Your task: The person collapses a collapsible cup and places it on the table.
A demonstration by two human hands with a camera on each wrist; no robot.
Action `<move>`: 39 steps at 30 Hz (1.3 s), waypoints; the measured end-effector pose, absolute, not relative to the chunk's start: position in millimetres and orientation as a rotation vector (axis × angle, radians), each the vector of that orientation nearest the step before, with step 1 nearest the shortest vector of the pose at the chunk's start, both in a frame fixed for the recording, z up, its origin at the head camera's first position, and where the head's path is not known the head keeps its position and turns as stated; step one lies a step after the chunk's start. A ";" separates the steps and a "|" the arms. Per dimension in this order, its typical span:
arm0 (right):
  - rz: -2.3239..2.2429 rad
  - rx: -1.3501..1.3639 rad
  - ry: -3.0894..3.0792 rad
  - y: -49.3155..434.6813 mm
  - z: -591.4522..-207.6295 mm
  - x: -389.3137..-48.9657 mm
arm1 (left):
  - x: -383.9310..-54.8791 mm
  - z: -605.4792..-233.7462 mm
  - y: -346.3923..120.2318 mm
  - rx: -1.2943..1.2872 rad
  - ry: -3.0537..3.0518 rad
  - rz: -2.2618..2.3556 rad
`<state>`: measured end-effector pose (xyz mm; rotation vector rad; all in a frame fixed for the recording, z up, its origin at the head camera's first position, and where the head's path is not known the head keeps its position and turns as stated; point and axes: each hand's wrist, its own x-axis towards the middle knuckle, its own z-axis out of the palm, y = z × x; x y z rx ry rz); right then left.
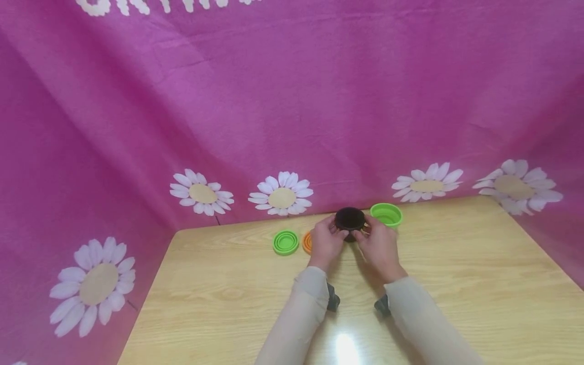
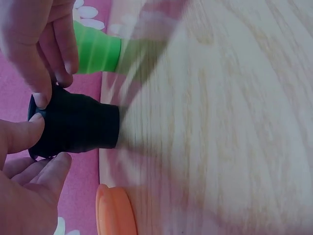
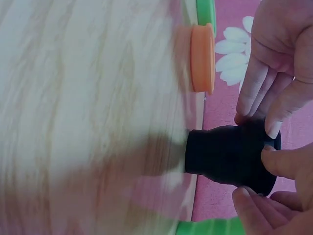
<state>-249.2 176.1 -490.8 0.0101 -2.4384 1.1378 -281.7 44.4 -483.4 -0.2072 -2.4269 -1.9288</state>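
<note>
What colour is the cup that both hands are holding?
The cup is black; it shows best in the left wrist view.

A row of white letters (image 1: 166, 5) stands on the pink cloth (image 1: 292, 101) at the top of the head view. The edge cuts the letters off so that only their lower parts show, and no whole word can be read.
</note>
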 end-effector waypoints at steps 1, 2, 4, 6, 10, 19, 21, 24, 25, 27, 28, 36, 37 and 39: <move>1.137 0.013 -2.438 175.9 -491.1 -249.9 | -281.6 -483.7 44.7 -0.204 -2.411 -1.949; 1.136 0.014 -2.439 175.8 -491.1 -250.2 | -281.3 -483.3 44.7 -0.205 -2.403 -1.953; 1.143 0.015 -2.437 175.5 -490.3 -250.0 | -280.4 -482.4 43.6 -0.212 -2.392 -1.953; 1.154 0.016 -2.435 175.2 -488.6 -249.2 | -279.2 -480.3 41.5 -0.226 -2.388 -1.955; 1.155 0.030 -2.429 174.7 -483.1 -246.1 | -276.3 -473.4 33.9 -0.268 -2.409 -1.936; 1.159 0.207 -2.416 182.6 -453.7 -222.6 | -263.0 -451.7 8.8 -0.544 -2.498 -1.494; 1.135 0.241 -2.413 184.0 -447.8 -217.1 | -258.7 -446.5 1.2 -0.681 -2.517 -1.208; 1.119 0.279 -2.408 184.6 -439.7 -207.7 | -252.9 -440.8 -9.9 -0.910 -2.406 -0.822; 1.114 0.288 -2.406 184.8 -437.1 -204.4 | -251.5 -439.4 -12.6 -0.974 -2.354 -0.736; 1.109 0.308 -2.397 185.0 -432.5 -198.5 | -248.8 -437.2 -17.0 -1.074 -2.263 -0.655; 1.109 0.320 -2.394 185.0 -430.4 -196.1 | -247.7 -436.1 -18.6 -1.115 -2.223 -0.643; 0.823 0.505 -2.353 189.6 -420.8 -185.6 | -239.7 -428.7 -25.7 -1.248 -2.105 -0.622; 0.740 0.552 -2.332 190.4 -420.6 -185.9 | -239.1 -427.9 -25.8 -1.251 -2.107 -0.620; 0.592 0.655 -2.273 191.2 -420.6 -187.0 | -237.9 -427.1 -25.9 -1.248 -2.114 -0.619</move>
